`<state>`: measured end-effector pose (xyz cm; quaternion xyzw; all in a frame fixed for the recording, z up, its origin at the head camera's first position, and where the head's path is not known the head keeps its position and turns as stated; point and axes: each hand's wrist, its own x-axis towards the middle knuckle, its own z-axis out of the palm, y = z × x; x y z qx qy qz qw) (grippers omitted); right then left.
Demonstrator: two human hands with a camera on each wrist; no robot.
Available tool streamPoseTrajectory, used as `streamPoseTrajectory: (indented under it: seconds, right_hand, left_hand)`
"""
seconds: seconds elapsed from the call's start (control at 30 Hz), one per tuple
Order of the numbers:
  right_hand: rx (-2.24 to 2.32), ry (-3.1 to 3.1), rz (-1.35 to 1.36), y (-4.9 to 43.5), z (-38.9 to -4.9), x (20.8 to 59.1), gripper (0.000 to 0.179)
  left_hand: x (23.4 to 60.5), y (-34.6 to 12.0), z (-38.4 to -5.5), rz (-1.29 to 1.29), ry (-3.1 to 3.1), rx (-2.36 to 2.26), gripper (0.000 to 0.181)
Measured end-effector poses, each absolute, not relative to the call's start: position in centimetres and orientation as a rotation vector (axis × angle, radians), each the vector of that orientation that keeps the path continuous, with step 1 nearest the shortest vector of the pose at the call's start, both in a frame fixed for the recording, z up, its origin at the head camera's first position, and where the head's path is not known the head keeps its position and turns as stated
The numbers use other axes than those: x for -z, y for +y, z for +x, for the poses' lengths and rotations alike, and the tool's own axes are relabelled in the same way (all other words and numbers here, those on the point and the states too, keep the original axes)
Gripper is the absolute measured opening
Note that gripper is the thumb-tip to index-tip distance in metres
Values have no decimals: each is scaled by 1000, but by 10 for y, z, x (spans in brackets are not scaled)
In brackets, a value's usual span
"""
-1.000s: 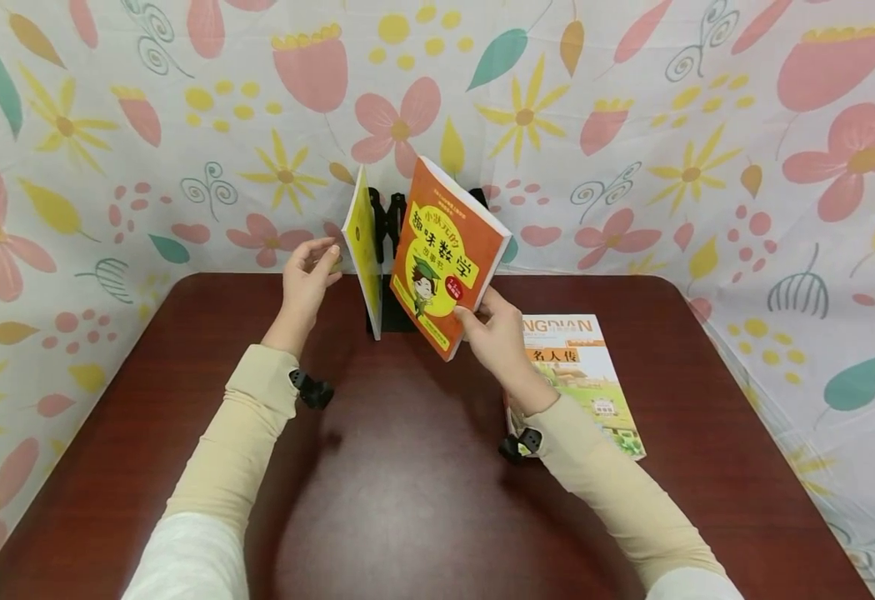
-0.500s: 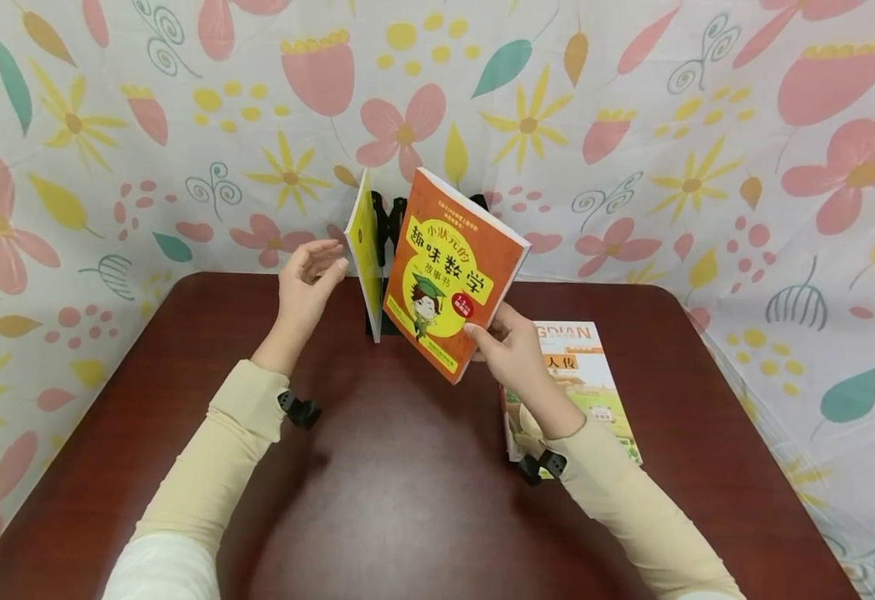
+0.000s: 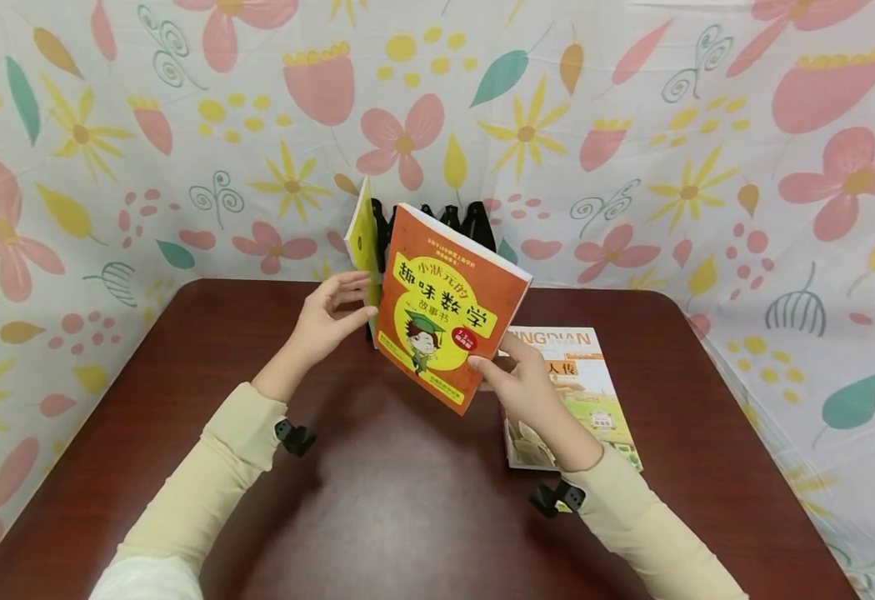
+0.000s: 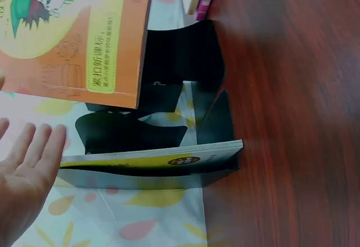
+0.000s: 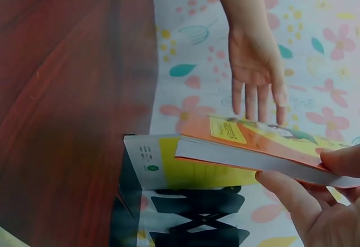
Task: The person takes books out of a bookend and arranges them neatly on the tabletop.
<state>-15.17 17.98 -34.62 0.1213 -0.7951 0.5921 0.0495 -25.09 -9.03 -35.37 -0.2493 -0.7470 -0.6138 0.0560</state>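
My right hand [image 3: 523, 379] pinches an orange book [image 3: 437, 308] by its right edge, thumb on the front cover. The book is held tilted in the air, in front of a black folding bookend rack [image 4: 183, 55]. A thin yellow book [image 3: 362, 242] stands upright in the rack's left slot; the right wrist view shows its yellow and white cover [image 5: 147, 160]. My left hand [image 3: 332, 321] has its fingers extended beside the yellow book and near the orange book's left edge. In the right wrist view, the left hand [image 5: 253, 61] holds nothing.
A white and green book [image 3: 595, 392] lies flat on the dark red table [image 3: 407, 500], partly under my right hand and forearm. Behind the table hangs a flower-patterned cloth [image 3: 595, 83]. The black rack slats [image 5: 205, 219] stand close to this cloth.
The orange book has come lower and nearer in my right hand, uncovering more of the rack. My left hand has moved right and down, closer to the book's left edge.
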Motion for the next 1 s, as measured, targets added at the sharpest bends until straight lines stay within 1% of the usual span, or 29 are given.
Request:
streamPoseTrajectory:
  seconds: [0.1, 0.23, 0.5, 0.83, 1.0]
  right_hand:
    - [-1825, -2443, 373, 182, -148, 348, 42]
    - [-1861, -2468, 385, 184, -143, 352, 41]
    - [-1903, -2492, 387, 187, -137, 357, 42]
    - [-1905, -2577, 284, 195, -133, 357, 44]
    - [-1893, -2585, 333, 200, -131, 354, 46]
  left_hand:
    - [358, -90, -247, -825, -2364, 1830, 53]
    - [363, -88, -243, -853, -2435, 1805, 53]
    - [374, -87, -242, -933, -2414, 1834, 38]
    - [377, -87, -231, -945, -2446, 1917, 38]
    - [379, -81, -225, -910, -2453, 1933, 36]
